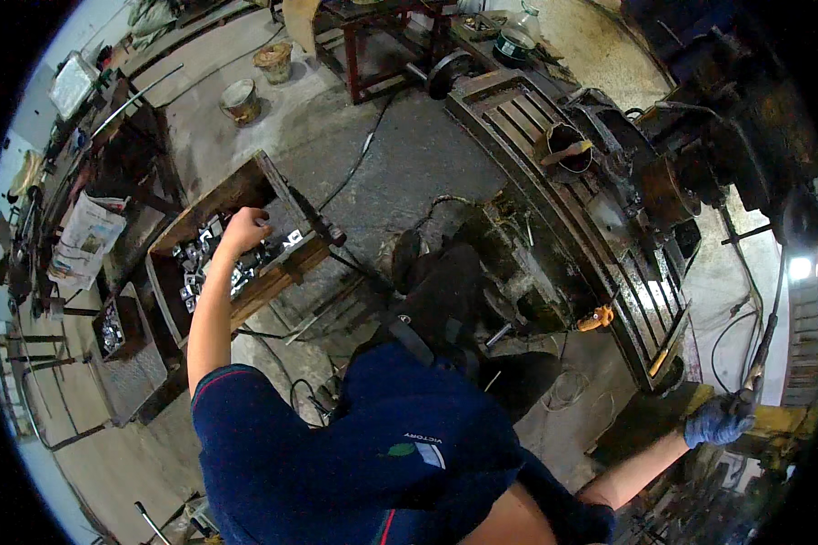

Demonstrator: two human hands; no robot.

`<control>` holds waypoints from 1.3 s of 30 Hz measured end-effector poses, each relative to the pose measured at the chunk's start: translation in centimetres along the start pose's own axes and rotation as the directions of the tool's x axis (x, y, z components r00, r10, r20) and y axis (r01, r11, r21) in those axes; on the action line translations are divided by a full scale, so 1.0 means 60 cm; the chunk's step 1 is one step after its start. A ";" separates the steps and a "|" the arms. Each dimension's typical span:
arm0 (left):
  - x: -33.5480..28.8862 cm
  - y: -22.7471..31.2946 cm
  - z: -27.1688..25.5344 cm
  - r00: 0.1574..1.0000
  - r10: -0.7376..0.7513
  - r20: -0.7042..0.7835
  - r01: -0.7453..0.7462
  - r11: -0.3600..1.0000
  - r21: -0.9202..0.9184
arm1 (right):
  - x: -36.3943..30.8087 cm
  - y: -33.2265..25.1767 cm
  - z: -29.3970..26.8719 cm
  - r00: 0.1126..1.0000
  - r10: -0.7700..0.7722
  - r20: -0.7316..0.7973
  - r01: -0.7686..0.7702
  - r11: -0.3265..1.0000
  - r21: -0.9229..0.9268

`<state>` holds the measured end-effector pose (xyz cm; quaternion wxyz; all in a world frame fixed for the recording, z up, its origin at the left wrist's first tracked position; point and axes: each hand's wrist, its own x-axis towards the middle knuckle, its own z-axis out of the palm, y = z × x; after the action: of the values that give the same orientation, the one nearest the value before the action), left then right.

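Head view, seen as I stand by: closest is the worker's dark blue shirt (336, 459). Out to the right, the right hand (720, 419), in a blue glove, is wrapped around the lower end of a long lever (765, 350). The bare left hand (245, 231) reaches over a wooden box (273, 284), fingers bent inward; I can't tell how far they're closed or whether they pinch anything. Shiny metal pieces (191, 289) lie loose in that box, beneath and beside this hand. A smaller bin (134, 337) just left of it holds more. Across the floor, a slotted machine bed (538, 156) runs along the right. Farther off stand two buckets (241, 103) and a red stand (351, 65).
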<state>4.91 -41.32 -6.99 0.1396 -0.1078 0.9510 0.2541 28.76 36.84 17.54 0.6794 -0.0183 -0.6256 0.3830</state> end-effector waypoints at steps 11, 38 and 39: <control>0.047 -0.008 0.047 0.969 -0.091 0.230 0.040 0.975 0.217 | 0.025 -0.020 0.002 0.946 -0.253 0.200 0.323 0.763 -0.560; 0.039 0.217 -0.058 0.952 0.270 -0.143 -0.088 -0.206 -0.975 | 0.154 -0.126 0.108 0.930 -0.320 0.180 0.357 0.903 -0.239; 0.045 0.251 -0.047 0.941 0.324 -0.100 -0.030 -0.214 -0.976 | 0.179 -0.118 0.093 0.914 -0.325 0.244 0.365 0.920 -0.142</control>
<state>-2.37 -30.36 1.28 0.0588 -0.0137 0.3967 0.9160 26.61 35.15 31.31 0.6601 0.0715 -0.7215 0.1968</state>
